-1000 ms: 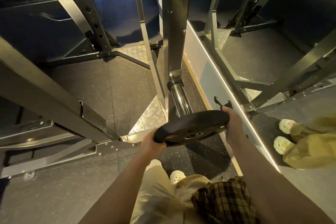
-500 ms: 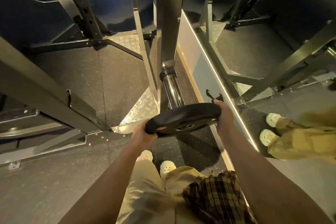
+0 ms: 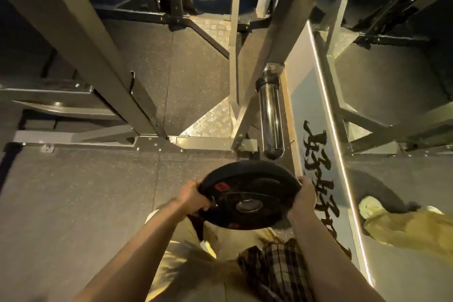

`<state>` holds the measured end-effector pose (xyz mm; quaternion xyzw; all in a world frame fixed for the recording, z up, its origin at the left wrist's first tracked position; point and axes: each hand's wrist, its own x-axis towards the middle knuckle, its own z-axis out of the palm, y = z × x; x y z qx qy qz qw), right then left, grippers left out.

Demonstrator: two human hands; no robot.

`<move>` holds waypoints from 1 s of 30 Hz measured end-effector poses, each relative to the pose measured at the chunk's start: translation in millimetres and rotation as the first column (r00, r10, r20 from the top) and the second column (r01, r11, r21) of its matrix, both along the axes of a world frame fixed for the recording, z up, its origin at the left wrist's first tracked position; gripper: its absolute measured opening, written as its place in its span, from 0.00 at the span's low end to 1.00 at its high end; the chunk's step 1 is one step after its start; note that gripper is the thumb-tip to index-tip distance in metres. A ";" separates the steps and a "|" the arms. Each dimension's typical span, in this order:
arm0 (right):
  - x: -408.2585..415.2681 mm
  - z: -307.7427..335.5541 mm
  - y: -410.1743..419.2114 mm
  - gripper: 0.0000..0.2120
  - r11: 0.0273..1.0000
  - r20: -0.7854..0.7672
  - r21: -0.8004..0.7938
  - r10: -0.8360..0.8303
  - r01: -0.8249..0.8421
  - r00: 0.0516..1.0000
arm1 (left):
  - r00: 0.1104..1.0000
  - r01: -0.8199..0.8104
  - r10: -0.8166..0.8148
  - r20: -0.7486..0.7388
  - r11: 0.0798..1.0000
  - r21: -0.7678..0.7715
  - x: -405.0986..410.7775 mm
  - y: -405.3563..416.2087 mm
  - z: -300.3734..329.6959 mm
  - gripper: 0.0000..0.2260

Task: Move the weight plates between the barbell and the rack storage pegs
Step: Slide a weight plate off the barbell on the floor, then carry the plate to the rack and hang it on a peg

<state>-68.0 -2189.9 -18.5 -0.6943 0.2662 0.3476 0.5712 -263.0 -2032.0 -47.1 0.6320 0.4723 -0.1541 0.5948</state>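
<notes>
Speckled dark rubber gym flooring (image 3: 73, 203) fills the lower left of the frame, with grey steel rack uprights (image 3: 81, 39) crossing the upper half. At lower centre, a round black rubber-coated weight plate (image 3: 247, 196) with a metal-lined centre hole is held in the air, tilted toward the camera. The left hand (image 3: 191, 197) grips its left rim, fingers curled round the edge, and the right hand (image 3: 302, 197) clamps the right rim likewise. Just above the plate in the frame, a chrome cylindrical sleeve (image 3: 270, 120) juts toward the viewer, bare; it is probably the barbell's end, though the dim light leaves a storage peg possible. The plate appears clear of that sleeve, so this is the carrying step. Next, the centre hole must be lined up with the destination and the plate slid on squarely.
</notes>
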 end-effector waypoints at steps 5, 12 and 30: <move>-47.1 -7.1 46.9 0.23 0.964 -0.057 -0.048 0.258 -0.261 0.964 | 0.962 -0.260 0.272 0.040 0.948 -0.182 -79.7 4.5 1.5 0.14; -174.1 3.0 148.0 0.43 0.684 -0.114 -0.175 0.700 -0.708 0.705 | 0.824 -0.558 0.562 -0.066 0.787 -0.263 -245.0 17.8 13.8 0.21; -575.7 15.5 260.6 0.39 -0.348 -0.106 -0.170 0.936 -0.922 -0.335 | 0.218 -0.971 0.948 -0.234 0.188 -0.145 -602.4 -44.0 50.6 0.09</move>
